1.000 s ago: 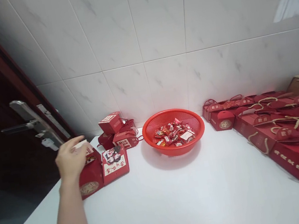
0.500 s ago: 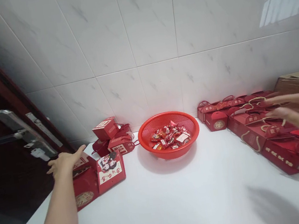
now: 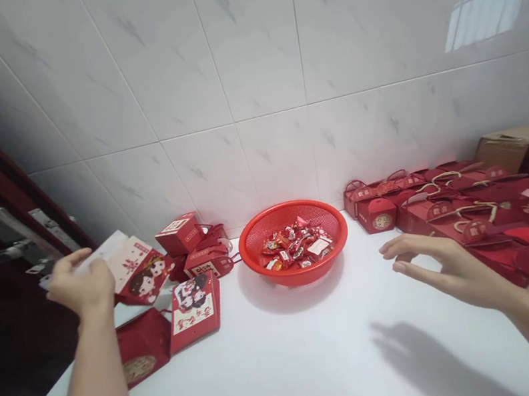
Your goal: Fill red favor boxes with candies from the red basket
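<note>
Head view: left hand (image 3: 81, 286) grips a printed carton (image 3: 143, 271); right hand (image 3: 443, 266) empty.
It slants down rightward over the table's (image 3: 273, 372) left; the right hand, half open, hovers well apart, beyond the red basket (image 3: 299, 276).

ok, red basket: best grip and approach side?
Probably the right rim of the red basket, from the right, hooked under: the rim flares outward and faces the right hand. Red boxes sit close on its left; wrapped sweets lie inside.
</note>
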### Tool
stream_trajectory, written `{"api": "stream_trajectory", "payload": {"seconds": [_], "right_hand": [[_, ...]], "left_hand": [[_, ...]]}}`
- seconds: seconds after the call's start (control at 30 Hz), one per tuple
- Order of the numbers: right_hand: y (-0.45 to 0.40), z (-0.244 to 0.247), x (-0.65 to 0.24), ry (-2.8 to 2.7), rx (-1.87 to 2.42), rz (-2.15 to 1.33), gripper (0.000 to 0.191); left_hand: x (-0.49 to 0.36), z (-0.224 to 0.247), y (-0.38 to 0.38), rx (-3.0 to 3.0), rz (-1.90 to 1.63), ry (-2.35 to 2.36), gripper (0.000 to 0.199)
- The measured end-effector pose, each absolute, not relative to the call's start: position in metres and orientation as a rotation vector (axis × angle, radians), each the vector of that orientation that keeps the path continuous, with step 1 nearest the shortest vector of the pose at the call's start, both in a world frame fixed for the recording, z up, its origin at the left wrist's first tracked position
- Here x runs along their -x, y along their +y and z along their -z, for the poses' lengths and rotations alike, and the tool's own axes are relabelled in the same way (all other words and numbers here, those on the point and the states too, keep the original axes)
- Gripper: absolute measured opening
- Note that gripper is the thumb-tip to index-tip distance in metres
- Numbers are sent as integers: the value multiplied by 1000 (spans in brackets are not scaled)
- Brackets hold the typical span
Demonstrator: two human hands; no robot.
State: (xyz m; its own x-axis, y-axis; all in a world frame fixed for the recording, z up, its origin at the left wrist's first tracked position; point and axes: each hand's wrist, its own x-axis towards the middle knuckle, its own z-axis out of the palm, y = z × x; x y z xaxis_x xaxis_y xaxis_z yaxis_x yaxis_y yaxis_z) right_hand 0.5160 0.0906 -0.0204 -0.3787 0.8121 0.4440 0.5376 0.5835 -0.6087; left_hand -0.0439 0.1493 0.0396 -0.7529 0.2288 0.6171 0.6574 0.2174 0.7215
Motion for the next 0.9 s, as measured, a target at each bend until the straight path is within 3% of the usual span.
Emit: {"api": "stream_trajectory", "payload": {"seconds": [0.17,0.3,0.5,0.7,0.9], "right_hand": [[98,23,-492,-2074,975,-578,23],[105,28,-455,-2053,896,-731,28],[114,49,-412,-2018,835,-846,65],[118,76,-410,-2051,857,-815,14],[117,96,-410,-2112,864,-924,16]], "left_hand": [[-16,-67,139,1200,1904,-1850,32],[-91,-52,128,1765,1969,-1709,30],[-177,-10,117,2462,1953,-1709,21],[-195,16,122,2716,2078,-1915,23],[-186,39,130,3042,1723,-2339,25]]}}
